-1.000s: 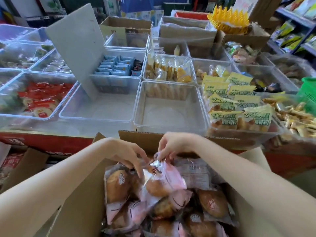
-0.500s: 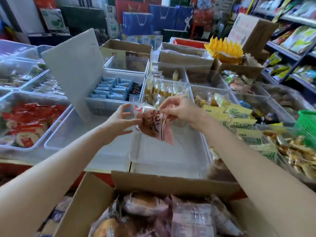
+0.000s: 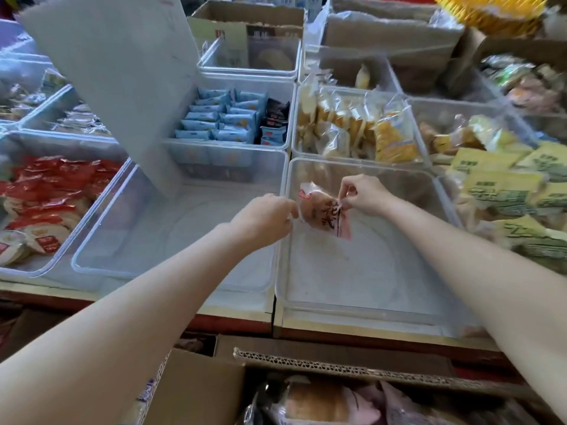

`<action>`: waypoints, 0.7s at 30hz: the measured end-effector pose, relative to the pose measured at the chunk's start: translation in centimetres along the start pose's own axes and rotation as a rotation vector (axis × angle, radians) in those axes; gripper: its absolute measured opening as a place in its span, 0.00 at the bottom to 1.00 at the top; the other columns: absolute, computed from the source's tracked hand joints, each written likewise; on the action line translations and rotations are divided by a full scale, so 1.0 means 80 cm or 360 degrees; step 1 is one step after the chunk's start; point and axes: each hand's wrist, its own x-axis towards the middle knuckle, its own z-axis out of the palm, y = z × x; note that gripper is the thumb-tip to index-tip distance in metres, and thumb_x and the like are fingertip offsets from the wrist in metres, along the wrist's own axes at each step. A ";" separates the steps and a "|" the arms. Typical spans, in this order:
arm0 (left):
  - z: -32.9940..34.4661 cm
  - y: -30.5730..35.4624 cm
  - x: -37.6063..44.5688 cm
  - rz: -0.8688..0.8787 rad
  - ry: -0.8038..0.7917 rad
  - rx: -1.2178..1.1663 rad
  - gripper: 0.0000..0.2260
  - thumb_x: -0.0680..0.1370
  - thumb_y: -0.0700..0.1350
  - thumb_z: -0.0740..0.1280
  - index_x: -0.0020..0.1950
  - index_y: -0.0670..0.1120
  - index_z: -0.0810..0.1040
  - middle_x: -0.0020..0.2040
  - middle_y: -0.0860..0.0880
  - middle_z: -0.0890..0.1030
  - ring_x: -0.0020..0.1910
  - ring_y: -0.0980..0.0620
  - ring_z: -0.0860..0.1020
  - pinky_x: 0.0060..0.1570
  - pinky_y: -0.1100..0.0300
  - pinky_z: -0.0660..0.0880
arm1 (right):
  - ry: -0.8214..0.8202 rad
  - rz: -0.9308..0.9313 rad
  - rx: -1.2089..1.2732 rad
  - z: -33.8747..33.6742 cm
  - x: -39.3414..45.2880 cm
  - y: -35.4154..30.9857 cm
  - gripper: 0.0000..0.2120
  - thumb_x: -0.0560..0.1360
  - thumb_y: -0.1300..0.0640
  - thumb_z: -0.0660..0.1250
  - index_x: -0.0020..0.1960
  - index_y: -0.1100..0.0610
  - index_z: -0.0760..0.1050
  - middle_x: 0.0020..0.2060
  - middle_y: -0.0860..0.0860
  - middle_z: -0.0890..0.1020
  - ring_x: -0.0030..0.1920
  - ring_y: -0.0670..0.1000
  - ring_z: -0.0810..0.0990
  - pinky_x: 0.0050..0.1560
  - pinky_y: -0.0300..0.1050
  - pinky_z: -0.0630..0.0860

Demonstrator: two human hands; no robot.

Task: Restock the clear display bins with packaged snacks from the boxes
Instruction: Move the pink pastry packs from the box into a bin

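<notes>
**Hands lower first snack packet into bare bin; restock barely begun**

Right hand [image 3: 363, 194] pinches the upper right edge of a pink-and-clear snack packet [image 3: 323, 214], thumb and fingers curled onto the film. Left hand [image 3: 264, 220] has its fingers curled at the packet's left edge; it appears to grip the film there, though the contact itself is partly hidden by the knuckles.

Position: the packet hangs tilted inside the front clear bin [image 3: 362, 306], above its floor and toward the far left corner, not yet set down. No other packet shows in this bin.

Status, judged from the layout:
- Done: one packet is out of the cardboard box [image 3: 337, 361] and over its bin.
- Left: nearly everything. The bin under the hands shows only bare floor. The neighbouring front bin [image 3: 171, 271] to its left holds just a tilted grey board [image 3: 116, 75].
- Supply: the box at the bottom of the view shows more wrapped buns [image 3: 316, 403], partly out of frame; count cannot be told.

Surrounding bins look stocked: red packets [image 3: 52, 185] to the left, blue packets [image 3: 221, 121] behind, clear-wrapped cakes [image 3: 352, 127], yellow packets [image 3: 503, 185] to the right.

Estimate: first item of many for this bin.
</notes>
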 end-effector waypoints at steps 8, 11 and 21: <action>0.017 -0.015 0.005 0.0078 -0.0024 -0.0026 0.14 0.76 0.39 0.60 0.58 0.48 0.79 0.57 0.44 0.78 0.62 0.47 0.71 0.60 0.54 0.70 | 0.0163 0.0416 0.0383 0.026 0.036 0.013 0.26 0.72 0.60 0.69 0.66 0.63 0.64 0.61 0.61 0.71 0.57 0.57 0.74 0.56 0.46 0.72; 0.015 -0.014 0.010 0.0045 -0.0053 -0.0037 0.14 0.76 0.39 0.60 0.57 0.49 0.79 0.55 0.45 0.79 0.62 0.47 0.71 0.59 0.55 0.70 | 0.0200 0.0465 0.0394 0.032 0.034 0.016 0.17 0.75 0.58 0.67 0.62 0.63 0.71 0.59 0.59 0.76 0.58 0.60 0.76 0.59 0.52 0.74; 0.019 -0.002 0.003 0.0000 -0.0032 -0.0063 0.13 0.77 0.40 0.60 0.57 0.47 0.80 0.53 0.46 0.81 0.62 0.47 0.68 0.58 0.57 0.68 | 0.0373 0.0577 0.0367 0.038 0.020 0.009 0.27 0.76 0.57 0.67 0.67 0.66 0.59 0.64 0.64 0.69 0.64 0.62 0.70 0.62 0.51 0.67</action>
